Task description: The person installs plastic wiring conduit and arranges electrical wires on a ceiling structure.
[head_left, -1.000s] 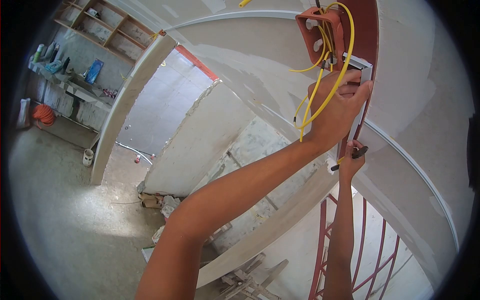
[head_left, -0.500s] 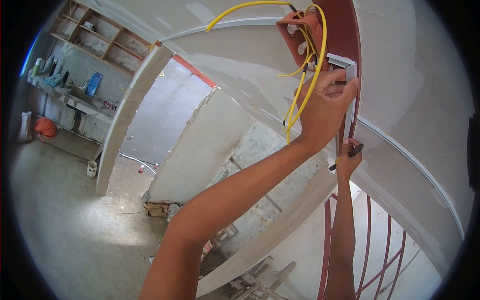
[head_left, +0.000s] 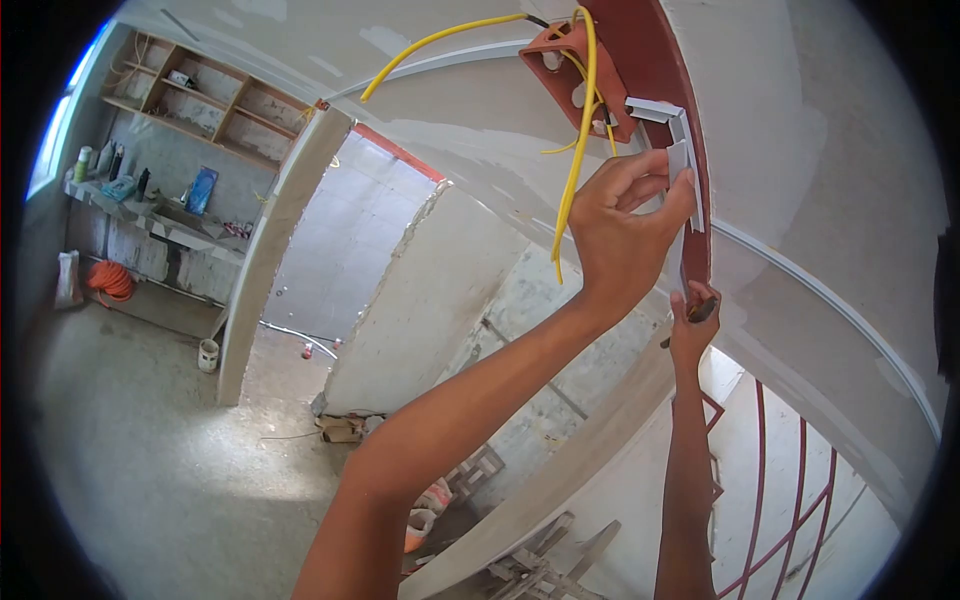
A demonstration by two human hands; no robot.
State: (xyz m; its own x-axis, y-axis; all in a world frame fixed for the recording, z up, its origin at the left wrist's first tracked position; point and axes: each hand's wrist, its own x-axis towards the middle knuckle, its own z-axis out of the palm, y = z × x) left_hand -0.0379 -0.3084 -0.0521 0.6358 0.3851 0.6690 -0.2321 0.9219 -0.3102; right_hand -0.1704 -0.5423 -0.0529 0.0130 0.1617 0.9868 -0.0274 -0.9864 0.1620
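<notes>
Patched wallboard (head_left: 800,200) spreads behind a dark red beam (head_left: 645,45). Along it, my left grip (head_left: 625,230) pinches a white strip (head_left: 679,158), near an orange box (head_left: 612,82) threaded with yellow cable (head_left: 591,50); lower, my right grip (head_left: 693,325) clasps a small dark tool (head_left: 703,308).

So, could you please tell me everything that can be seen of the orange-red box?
The box is a squarish, open-fronted shell, plastic by its look, with rounded openings in its walls. It appears slanted, its open side towards the left of the view. It sits beside the red beam, seemingly against it, above the left hand, which appears not to touch it. Yellow wires pass in and around it. The white trim ends close to its right side.
</notes>
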